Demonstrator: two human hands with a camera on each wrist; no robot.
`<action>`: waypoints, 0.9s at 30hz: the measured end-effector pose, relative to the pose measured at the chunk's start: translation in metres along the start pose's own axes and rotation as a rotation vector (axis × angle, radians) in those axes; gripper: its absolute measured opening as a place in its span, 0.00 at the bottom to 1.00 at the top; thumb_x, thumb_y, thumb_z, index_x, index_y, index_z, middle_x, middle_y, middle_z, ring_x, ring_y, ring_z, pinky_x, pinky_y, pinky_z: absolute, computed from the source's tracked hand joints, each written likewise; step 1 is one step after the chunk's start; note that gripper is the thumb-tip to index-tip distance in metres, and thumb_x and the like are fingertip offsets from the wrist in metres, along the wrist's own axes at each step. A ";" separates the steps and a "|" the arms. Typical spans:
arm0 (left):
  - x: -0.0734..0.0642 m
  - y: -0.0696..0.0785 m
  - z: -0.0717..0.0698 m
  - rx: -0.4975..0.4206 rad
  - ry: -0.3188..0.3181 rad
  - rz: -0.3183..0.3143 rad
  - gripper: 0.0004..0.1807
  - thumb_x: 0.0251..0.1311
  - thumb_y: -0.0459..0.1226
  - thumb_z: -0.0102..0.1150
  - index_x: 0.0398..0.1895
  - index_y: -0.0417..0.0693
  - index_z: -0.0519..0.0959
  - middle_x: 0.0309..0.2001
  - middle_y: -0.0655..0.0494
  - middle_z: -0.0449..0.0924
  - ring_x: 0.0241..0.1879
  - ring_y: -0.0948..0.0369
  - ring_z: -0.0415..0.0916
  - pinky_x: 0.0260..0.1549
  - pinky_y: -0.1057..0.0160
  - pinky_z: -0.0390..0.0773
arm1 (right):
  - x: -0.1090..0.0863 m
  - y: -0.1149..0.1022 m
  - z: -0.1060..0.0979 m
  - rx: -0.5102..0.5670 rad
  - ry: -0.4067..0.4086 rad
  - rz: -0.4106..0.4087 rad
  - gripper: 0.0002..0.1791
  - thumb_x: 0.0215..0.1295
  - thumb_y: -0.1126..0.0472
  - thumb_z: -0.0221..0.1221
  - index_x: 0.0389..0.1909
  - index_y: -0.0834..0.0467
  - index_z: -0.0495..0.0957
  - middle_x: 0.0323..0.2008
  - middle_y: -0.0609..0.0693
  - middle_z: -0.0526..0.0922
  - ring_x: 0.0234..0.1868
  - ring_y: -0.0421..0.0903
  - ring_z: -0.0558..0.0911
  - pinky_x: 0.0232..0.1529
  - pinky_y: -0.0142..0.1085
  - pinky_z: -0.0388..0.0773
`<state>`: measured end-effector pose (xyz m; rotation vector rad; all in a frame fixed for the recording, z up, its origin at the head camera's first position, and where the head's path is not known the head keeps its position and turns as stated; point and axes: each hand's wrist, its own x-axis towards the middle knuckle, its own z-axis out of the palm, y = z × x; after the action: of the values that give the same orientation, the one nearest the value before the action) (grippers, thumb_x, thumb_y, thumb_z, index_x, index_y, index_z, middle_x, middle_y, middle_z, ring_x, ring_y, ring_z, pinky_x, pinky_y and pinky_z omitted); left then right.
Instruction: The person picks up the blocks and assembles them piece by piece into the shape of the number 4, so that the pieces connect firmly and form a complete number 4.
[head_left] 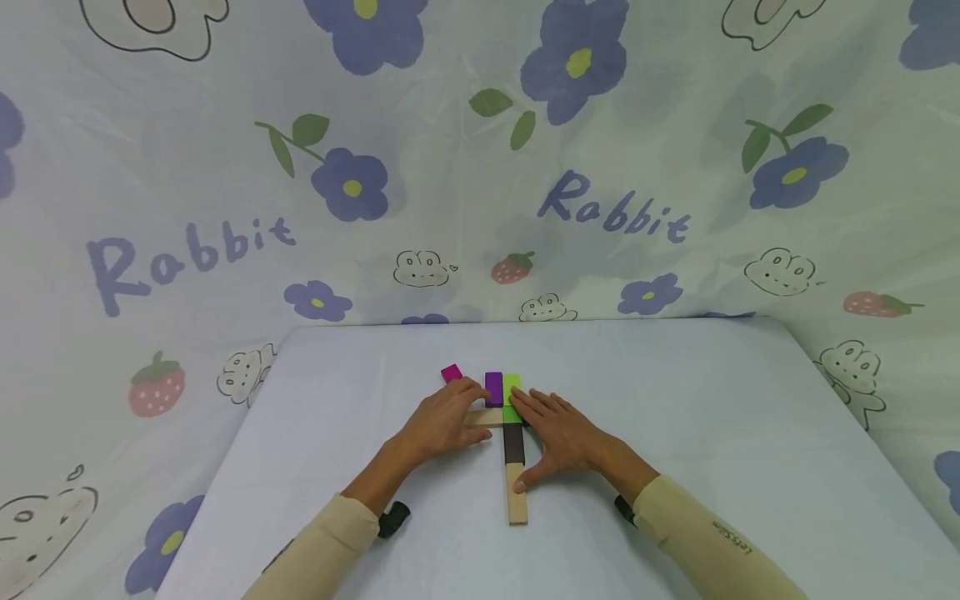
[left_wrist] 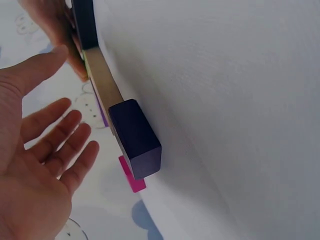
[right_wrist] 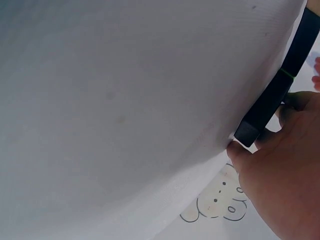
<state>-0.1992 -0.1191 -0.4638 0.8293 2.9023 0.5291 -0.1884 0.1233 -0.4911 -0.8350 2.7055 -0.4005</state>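
Flat blocks form a cross-like layout on the white table. A light green block (head_left: pixel 512 389) and a brighter green one (head_left: pixel 512 414) sit above a dark block (head_left: pixel 513 443) and a plain wooden block (head_left: pixel 517 493). My right hand (head_left: pixel 564 435) lays its fingers over the green blocks, thumb on the lower wooden block. Under that hand, dark blocks (right_wrist: pixel 265 107) extend sideways. My left hand (head_left: pixel 444 419) spreads loosely around the left arm, a wooden block (head_left: pixel 486 418) ending in a dark block (left_wrist: pixel 135 137). A purple block (head_left: pixel 493 389) lies just above that arm.
A magenta block (head_left: pixel 452 372) lies apart, beyond my left fingers. The white table (head_left: pixel 337 383) ends at a back edge, with a printed rabbit-and-flower cloth (head_left: pixel 450 183) behind it. Black wrist devices (head_left: pixel 393 519) show beside the sleeves.
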 end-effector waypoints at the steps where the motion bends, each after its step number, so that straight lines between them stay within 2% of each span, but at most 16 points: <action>1: -0.001 0.001 -0.001 0.004 0.003 0.000 0.33 0.55 0.50 0.75 0.62 0.47 0.78 0.59 0.52 0.76 0.60 0.54 0.73 0.59 0.50 0.76 | 0.000 0.000 0.000 0.001 0.001 -0.002 0.77 0.35 0.16 0.66 0.82 0.51 0.45 0.81 0.46 0.46 0.80 0.53 0.48 0.76 0.53 0.45; 11: -0.008 0.001 -0.002 0.022 0.004 -0.017 0.39 0.53 0.53 0.75 0.67 0.49 0.74 0.64 0.50 0.73 0.65 0.52 0.70 0.63 0.47 0.72 | 0.000 0.000 0.000 0.004 0.007 -0.006 0.77 0.35 0.17 0.66 0.82 0.51 0.46 0.81 0.46 0.46 0.80 0.53 0.48 0.76 0.53 0.45; 27: -0.023 -0.011 -0.003 -0.009 0.048 -0.020 0.37 0.52 0.50 0.76 0.63 0.45 0.76 0.64 0.47 0.74 0.65 0.48 0.70 0.63 0.47 0.72 | 0.001 0.000 0.001 -0.006 0.000 -0.003 0.77 0.35 0.16 0.65 0.82 0.51 0.46 0.81 0.46 0.46 0.80 0.53 0.48 0.76 0.53 0.45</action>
<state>-0.1855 -0.1404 -0.4654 0.7963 2.9456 0.5680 -0.1886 0.1228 -0.4917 -0.8413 2.7073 -0.3928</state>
